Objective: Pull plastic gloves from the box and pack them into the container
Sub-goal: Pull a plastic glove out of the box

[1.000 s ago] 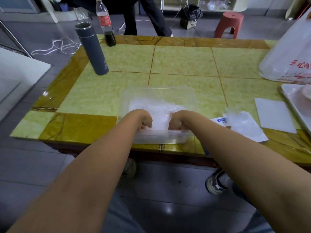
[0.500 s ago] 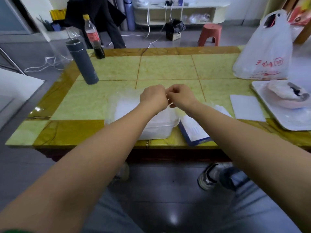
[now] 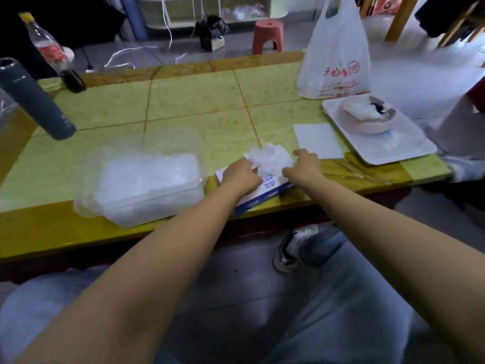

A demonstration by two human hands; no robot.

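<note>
left arm: bare, stretched forward from the lower left, forearm angled toward the right hand.
left wrist: straight, in line with the forearm.
left hand (image 3: 242,174): back facing up, fingers curled under and mostly hidden, pinching the near-left edge of the gloves (image 3: 270,158).
right arm: bare, stretched forward from the lower right, forearm angled toward the left hand.
right wrist: slightly bent inward.
right hand (image 3: 304,166): fingers curled toward the left hand, gripping the right edge of the same gloves.
hand spacing: near each other, not touching.
</note>
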